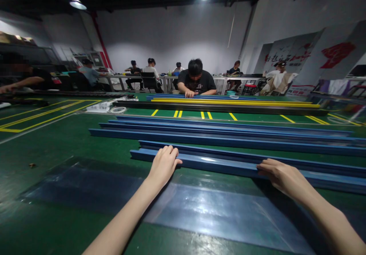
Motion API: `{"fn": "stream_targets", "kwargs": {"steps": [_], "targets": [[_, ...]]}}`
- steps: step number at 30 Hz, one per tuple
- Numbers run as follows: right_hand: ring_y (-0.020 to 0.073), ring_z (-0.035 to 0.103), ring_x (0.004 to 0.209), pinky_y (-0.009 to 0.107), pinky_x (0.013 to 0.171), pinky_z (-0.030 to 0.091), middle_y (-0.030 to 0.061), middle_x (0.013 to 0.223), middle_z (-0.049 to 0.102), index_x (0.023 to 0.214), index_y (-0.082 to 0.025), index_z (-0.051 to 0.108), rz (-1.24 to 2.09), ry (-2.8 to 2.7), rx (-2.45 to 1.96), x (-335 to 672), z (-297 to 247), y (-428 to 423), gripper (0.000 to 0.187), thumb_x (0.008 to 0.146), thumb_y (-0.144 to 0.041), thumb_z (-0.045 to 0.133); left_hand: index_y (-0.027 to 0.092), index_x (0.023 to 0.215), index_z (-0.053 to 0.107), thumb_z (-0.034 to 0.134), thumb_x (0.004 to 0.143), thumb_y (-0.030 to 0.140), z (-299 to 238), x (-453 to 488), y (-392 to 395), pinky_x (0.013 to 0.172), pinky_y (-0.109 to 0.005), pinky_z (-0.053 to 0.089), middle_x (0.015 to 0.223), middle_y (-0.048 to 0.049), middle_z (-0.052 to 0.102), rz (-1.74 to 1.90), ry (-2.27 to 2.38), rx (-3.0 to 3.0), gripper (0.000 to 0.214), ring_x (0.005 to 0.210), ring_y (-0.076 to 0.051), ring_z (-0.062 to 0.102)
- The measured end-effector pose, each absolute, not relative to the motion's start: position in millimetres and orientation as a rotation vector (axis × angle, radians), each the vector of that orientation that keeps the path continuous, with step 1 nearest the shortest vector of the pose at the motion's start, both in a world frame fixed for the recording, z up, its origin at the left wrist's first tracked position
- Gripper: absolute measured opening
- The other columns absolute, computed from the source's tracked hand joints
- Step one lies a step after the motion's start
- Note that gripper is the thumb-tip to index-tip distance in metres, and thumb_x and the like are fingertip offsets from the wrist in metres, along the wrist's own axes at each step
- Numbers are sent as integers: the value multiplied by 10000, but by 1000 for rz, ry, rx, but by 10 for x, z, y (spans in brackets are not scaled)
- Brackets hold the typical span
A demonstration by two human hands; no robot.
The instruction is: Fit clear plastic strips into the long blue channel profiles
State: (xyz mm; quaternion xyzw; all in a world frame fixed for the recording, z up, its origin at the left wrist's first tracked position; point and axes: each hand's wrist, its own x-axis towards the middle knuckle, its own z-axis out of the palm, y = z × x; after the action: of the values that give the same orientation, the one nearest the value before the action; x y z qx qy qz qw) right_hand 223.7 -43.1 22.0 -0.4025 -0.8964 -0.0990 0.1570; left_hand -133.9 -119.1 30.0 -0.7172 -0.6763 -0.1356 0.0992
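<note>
Head view, left hand [163, 164], right hand [281, 175], both on glossy blue rail [219, 164]

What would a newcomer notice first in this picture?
Probably the left hand and right hand, both touching the nearest blue profile. On its near side, a shiny clear plastic sheet lies on the green tabletop. Farther back, a bright yellow profile lies before a co-worker.

Left hand [164, 164] and right hand [283, 175] are bare (slender forearms [126, 211] too).
</note>
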Motion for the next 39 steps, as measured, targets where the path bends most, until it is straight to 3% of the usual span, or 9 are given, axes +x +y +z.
{"fn": "stream_targets", "kwargs": {"steps": [10, 19, 29, 39], "targets": [[188, 609, 728, 259, 566, 453, 81, 851, 633, 802, -202, 634, -233, -2635, -1334, 2212, 243, -440, 274, 794, -228, 361, 190, 785, 507, 565, 800, 257, 278, -1288, -1222, 722, -305, 375, 852, -23, 552, -494, -2024, -2143, 89, 831, -190, 497], [246, 620, 815, 351, 685, 492, 119, 904, 658, 881, -182, 659, -245, -2575, -1390, 2153, 234, -438, 439, 806, -534, 409, 192, 746, 504, 602, 771, 249, 264, -1298, -1217, 727, -306, 377, 831, -14, 552, -636, -2028, -2158, 116, 828, -187, 475], [197, 587, 880, 332, 774, 463, 97, 982, 622, 1002, -199, 592, 37, -2598, -1149, 1577, 315, -564, 353, 859, -446, 384, 195, 759, 511, 590, 780, 274, 269, -1345, -1180, 711, -314, 353, 845, -12, 565, -580, -1954, -2225, 114, 843, -189, 487], [174, 525, 752, 279, 646, 404, 61, 833, 575, 875, -177, 566, -171, -2765, -943, 765, 449, -676, 132, 840, -264, 473, 194, 791, 518, 568, 802, 282, 262, -1379, -1172, 702, -308, 347, 860, -17, 566, -572, -1881, -2271, 102, 841, -184, 503]]}}
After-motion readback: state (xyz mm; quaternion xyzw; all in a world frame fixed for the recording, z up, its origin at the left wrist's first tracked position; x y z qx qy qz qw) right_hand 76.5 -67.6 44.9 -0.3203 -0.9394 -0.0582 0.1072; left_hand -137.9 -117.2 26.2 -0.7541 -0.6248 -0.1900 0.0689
